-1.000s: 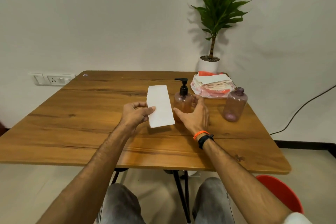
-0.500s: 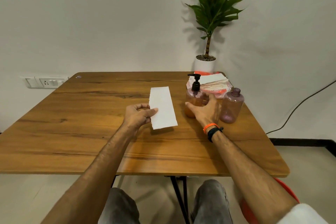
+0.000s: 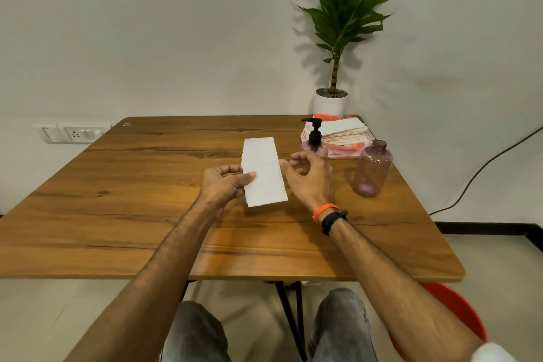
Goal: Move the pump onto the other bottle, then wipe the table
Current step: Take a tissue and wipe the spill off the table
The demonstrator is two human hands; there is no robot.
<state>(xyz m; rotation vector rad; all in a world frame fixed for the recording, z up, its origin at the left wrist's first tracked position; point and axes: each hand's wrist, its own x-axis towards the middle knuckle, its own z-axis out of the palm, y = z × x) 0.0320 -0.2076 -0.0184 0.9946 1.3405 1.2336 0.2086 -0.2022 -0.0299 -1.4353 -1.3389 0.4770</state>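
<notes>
Pump (image 3: 314,131), black, sits screwed onto a pinkish translucent bottle (image 3: 321,150) at the far right of the tabletop (image 3: 123,214), partly hidden behind the right hand (image 3: 308,178). A second pinkish bottle (image 3: 372,169) stands upright with an uncapped neck just to the right, apart from the first. Left hand (image 3: 223,185) holds a white rectangular paper sheet (image 3: 264,170) above the tabletop centre, thumb pinching the sheet's left edge against the fingers (image 3: 232,169) curled behind it. The right hand hovers just beside the sheet's right edge with loosely curled fingers that hold nothing; whether the fingertips touch the paper cannot be told. An orange band and a black band (image 3: 330,216) circle the right wrist. Behind the bottles lies a stack of papers on an orange-and-white packet (image 3: 343,138). A potted plant (image 3: 338,38) stands beyond the far right corner, and a wall socket panel (image 3: 72,133) is mounted at left.
</notes>
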